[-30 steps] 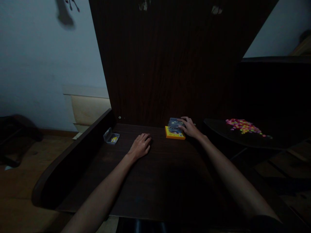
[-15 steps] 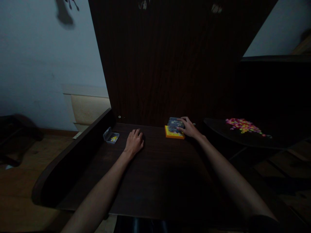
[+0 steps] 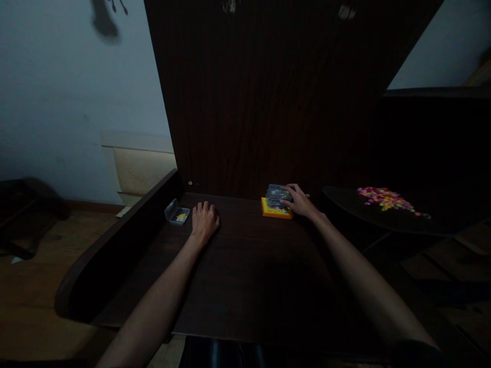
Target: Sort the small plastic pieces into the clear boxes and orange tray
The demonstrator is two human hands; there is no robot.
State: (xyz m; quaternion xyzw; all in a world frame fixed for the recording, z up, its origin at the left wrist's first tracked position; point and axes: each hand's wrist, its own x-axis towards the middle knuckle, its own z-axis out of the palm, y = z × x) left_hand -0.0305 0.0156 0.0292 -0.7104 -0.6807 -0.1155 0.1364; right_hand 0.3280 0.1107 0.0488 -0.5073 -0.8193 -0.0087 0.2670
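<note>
My right hand grips the right side of small clear plastic cases, stacked on a flat yellow box near the back of the dark table. Small light pieces show dimly inside the cases. My left hand rests palm down on the tabletop, its fingers slightly bent and a little apart, holding nothing. Just left of it stands a small clear case with its lid raised and yellow pieces inside. The case and my left fingers are close but appear apart.
A raised wooden side panel borders the table on the left. Behind rises a tall dark board. On a curved shelf at the right lies a pile of pink, red and yellow beads or small pieces.
My left hand has moved left across the tabletop, closer to the open case. My right hand stays on the stacked cases. The view has shifted slightly.
</note>
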